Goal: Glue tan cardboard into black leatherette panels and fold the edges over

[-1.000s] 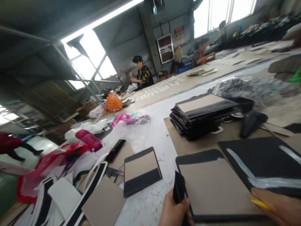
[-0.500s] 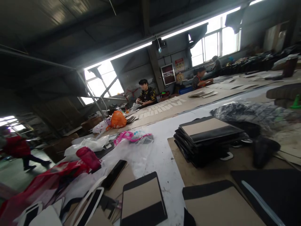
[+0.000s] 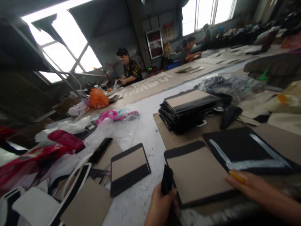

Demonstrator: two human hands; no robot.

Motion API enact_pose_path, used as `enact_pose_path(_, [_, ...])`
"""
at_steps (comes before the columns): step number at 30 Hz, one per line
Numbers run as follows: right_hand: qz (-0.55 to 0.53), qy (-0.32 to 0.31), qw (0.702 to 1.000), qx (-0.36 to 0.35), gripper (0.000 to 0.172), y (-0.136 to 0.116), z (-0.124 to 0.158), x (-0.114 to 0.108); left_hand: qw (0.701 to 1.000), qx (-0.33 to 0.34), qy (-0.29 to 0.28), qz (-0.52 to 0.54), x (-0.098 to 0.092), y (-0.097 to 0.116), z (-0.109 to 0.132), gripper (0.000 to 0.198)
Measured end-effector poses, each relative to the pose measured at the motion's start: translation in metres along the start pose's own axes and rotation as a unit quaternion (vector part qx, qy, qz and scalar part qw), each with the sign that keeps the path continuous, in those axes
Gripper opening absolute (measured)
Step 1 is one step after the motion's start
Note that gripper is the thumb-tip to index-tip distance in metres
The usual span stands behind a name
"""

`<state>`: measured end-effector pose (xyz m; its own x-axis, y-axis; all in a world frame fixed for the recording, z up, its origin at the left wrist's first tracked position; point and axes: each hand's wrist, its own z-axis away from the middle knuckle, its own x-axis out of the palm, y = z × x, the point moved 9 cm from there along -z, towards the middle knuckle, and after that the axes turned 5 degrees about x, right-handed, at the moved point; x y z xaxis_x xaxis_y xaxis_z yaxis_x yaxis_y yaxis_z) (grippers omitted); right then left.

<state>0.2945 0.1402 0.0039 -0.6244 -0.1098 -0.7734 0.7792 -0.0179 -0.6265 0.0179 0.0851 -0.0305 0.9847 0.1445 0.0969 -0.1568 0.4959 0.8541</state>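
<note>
My left hand (image 3: 162,201) grips a folded black strip (image 3: 166,180) of sheet material beside the left edge of a beige panel with black borders (image 3: 199,172). On that panel's right edge rests my right hand (image 3: 251,188), fingers pressed together. A small yellow object (image 3: 237,176) shows at its fingers; whether it is held or worn I cannot tell. To the right lies a black panel (image 3: 244,147) with whitish bands, seemingly glue, along its sides. A smaller beige and black panel (image 3: 130,166) lies to the left.
A stack of black and beige panels (image 3: 188,110) stands behind. A phone (image 3: 101,150), white-edged pieces (image 3: 35,201), red bag (image 3: 66,141) and orange bag (image 3: 98,98) lie leftward. Crumpled clear plastic (image 3: 221,84) lies at the back right. Several people work across the table.
My view has tipped down and shifted, so the table things sit higher and further left. Both my hands have come into view at the beige panel, the left with the black strip.
</note>
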Motion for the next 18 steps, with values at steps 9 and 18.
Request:
enact_pose_path(9, [0.130,-0.097,0.986,0.048,0.031,-0.013,0.008,0.002,0.997,0.026,-0.031,-0.063,0.005,0.015,0.011,0.026])
enact_pose_path(18, [0.171,-0.092,0.979,0.055,0.029,-0.016,0.013,0.002,0.997,0.026,-0.024,-0.074,0.005,0.018,0.015,0.025])
